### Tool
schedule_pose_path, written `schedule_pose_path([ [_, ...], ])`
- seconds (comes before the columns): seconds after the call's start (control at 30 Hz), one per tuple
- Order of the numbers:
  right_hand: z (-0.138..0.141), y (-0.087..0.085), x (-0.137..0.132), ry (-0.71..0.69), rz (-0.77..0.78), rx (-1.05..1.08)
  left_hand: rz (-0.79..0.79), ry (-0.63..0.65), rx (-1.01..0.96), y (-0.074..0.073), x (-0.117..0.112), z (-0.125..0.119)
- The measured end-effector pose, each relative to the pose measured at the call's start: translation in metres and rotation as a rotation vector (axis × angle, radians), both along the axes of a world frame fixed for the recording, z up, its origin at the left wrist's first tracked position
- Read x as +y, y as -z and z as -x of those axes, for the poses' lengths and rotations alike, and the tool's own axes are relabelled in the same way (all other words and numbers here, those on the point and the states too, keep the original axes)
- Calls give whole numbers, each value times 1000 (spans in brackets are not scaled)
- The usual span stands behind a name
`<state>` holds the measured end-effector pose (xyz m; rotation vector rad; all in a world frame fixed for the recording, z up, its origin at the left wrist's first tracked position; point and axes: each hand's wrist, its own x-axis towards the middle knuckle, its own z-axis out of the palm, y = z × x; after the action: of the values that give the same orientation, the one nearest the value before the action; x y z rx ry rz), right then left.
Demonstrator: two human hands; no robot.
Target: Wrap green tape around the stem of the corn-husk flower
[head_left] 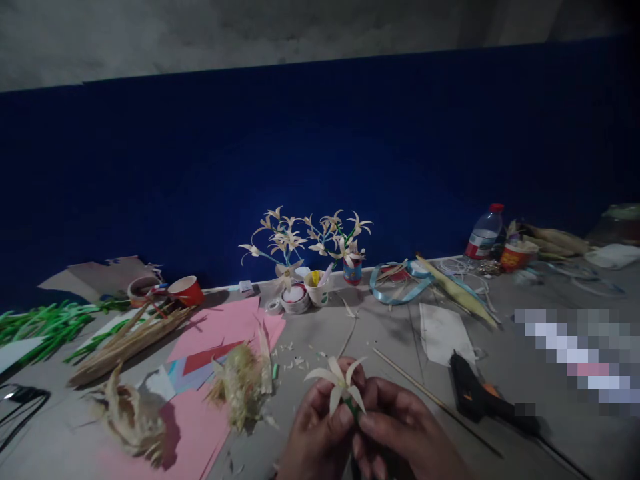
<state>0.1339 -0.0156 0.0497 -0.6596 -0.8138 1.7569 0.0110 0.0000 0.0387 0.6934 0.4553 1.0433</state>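
Observation:
My left hand [315, 433] and my right hand [400, 430] meet near the bottom middle of the view, both closed around a small handmade flower [339, 385] with pale, pointed husk petals and a green stem. The petals stick up above my fingers. The stem is pinched between my thumbs and mostly hidden. A bundle of corn husk [241, 381] lies just left of my left hand. A black glue gun [477, 397] lies to the right of my right hand.
Pink paper sheets [225, 327] cover the grey table [380, 333]. At the back stand finished husk flowers [310, 237], cups, tape rolls, a blue ribbon [397, 290], a water bottle [484, 232]. Green strips [45, 327] and sticks [125, 343] lie left. A thin skewer [425, 393] lies near my right hand.

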Motion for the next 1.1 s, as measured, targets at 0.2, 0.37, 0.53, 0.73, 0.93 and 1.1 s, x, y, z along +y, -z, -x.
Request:
schedule_pose_path([
  [0.2, 5, 1, 3, -155, 47, 161, -74, -63, -1, -7, 4, 0],
  [0.37, 9, -11, 2, -124, 151, 274, -114, -60, -43, -15, 4, -3],
  [0.53, 12, 0, 5, -184, 55, 244, -60, -33, -59, -13, 2, -1],
  [0.73, 10, 13, 4, 87, 29, 48, 97, -323, 91, 0, -2, -6],
  [0.93, 12, 0, -9, 479, -133, -382, 39, -580, 301, 9, -4, -6],
  [1.1, 10, -2, -10, 441, -122, -377, 67, -525, 266, 14, -5, -2],
])
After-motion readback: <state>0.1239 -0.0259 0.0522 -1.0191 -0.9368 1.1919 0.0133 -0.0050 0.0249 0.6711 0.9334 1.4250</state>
